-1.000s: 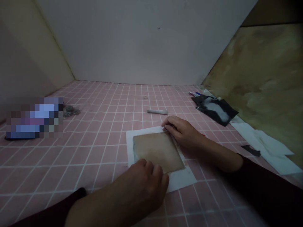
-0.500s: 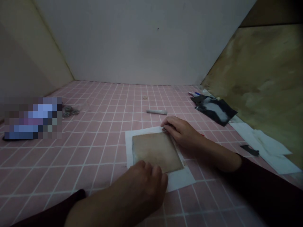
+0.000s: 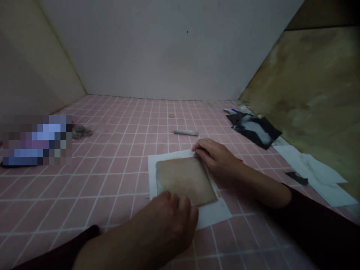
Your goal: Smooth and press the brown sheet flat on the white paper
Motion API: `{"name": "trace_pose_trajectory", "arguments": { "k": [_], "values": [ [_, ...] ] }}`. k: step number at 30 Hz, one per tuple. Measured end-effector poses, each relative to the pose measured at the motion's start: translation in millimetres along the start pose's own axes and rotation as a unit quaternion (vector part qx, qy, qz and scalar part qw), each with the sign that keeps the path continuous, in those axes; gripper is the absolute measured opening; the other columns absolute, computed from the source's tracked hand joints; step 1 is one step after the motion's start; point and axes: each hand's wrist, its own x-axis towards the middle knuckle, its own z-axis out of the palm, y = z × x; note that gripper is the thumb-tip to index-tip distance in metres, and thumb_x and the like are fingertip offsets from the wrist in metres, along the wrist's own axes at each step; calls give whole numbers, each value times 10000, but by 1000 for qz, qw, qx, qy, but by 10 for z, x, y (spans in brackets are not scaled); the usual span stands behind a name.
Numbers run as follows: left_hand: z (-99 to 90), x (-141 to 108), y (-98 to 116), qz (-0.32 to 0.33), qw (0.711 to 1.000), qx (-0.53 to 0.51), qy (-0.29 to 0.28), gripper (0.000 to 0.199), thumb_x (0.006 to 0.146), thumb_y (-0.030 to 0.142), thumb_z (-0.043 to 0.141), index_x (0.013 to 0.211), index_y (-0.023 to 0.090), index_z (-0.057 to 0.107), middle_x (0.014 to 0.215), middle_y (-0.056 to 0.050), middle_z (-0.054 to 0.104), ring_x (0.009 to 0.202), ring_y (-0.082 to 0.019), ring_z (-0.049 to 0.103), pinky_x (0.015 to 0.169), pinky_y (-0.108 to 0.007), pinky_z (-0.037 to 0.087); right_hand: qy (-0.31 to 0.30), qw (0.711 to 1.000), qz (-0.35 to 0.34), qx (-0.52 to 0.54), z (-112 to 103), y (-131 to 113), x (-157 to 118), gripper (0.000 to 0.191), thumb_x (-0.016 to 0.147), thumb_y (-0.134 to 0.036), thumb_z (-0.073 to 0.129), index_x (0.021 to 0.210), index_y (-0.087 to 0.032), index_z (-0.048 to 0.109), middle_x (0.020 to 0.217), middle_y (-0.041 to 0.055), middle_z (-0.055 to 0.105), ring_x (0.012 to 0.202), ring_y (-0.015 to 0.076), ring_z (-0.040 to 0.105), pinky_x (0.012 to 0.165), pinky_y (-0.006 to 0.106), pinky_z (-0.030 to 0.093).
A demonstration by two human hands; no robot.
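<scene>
A flat, square brown board [image 3: 184, 178] lies on a white sheet of paper [image 3: 216, 213] in front of me. My left hand [image 3: 174, 219] is closed at the board's near edge, its fingers curled and knuckles up; what is under the fingertips is hidden. At the far right corner of the board, my right hand [image 3: 215, 155] is closed in a pinch, thumb against forefinger. Something small and dark may be between those fingertips, too small to name. A bit of red [image 3: 239, 160] peeks out behind the right hand.
Beyond the board lie a grey stick [image 3: 185, 132] and a small pale ring [image 3: 171, 115]. To the left are a blurred-out device [image 3: 38, 142] and several grey rings [image 3: 81, 131] in clear plastic. A black sheet with white powder [image 3: 255, 129], white papers [image 3: 317, 170] and a dark curved piece [image 3: 297, 177] lie right.
Both hands keep the same places at the board, with hardly any movement. The whole view has shifted very slightly.
</scene>
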Motion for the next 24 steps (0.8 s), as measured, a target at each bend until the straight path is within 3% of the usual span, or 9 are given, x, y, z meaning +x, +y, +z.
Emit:
{"name": "trace_pose_trajectory", "arguments": {
  "k": [6, 11, 18, 24],
  "values": [
    [27, -5, 10, -7, 1000, 13, 16, 141, 778, 124, 514, 707, 206, 422, 604, 28, 427, 468, -138, 385, 400, -306, 283, -1, 1000, -8, -24, -12, -2, -56, 139, 898, -138, 406, 888, -190, 535, 890, 48, 570, 840, 180, 527, 771, 310, 402],
    [48, -18, 12, -14, 1000, 13, -6, 131, 780, 113, 501, 725, 206, 426, 623, 24, 445, 483, -142, 401, 414, -306, 298, -12, 999, 31, -30, -47, -3, -18, 142, 891, -152, 410, 886, -183, 548, 891, 60, 576, 837, 191, 532, 773, 326, 403],
    [6, -15, -9, 6, 1000, 2, -11, 152, 794, 114, 498, 712, 210, 414, 610, 28, 443, 479, -141, 393, 418, -309, 285, -16, 999, 25, -33, -61, 0, 1, 151, 891, -157, 401, 866, -177, 549, 873, 66, 577, 830, 198, 531, 760, 330, 402],
    [9, -29, -20, -5, 997, -26, -67, 95, 825, 116, 454, 776, 194, 429, 667, 11, 504, 534, -117, 421, 487, -291, 311, -15, 999, 20, -38, -37, 39, -4, 145, 890, -141, 415, 866, -174, 554, 871, 59, 573, 829, 190, 534, 754, 324, 401]
  ]
}}
